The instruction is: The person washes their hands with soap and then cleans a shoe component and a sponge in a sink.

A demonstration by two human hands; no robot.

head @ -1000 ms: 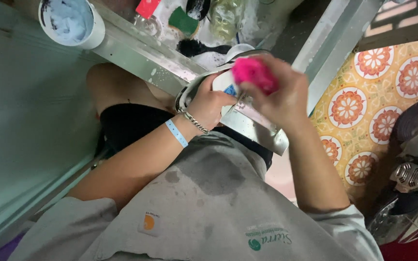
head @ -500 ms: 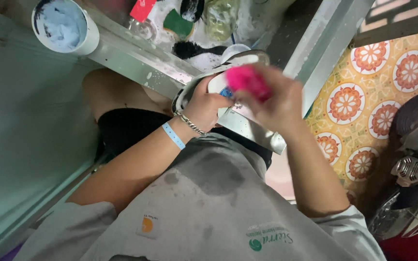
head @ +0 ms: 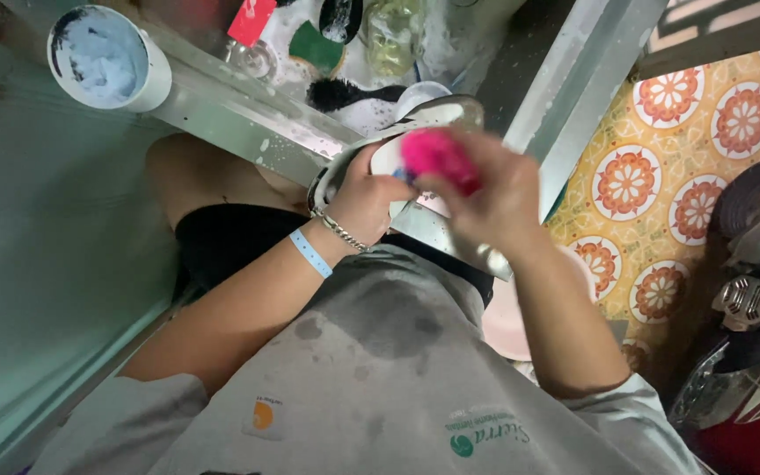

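Pink rounded brush sits in the right hand's closed grip; left hand clasps a white shoe.

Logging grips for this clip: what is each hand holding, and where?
The left hand holds a white shoe by its side. The right hand grips a blurred pink brush from above.

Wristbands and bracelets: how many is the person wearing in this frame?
2, both on the left wrist: a light blue wristband further up the forearm, and a silver chain bracelet next to the left hand. The right wrist looks bare.
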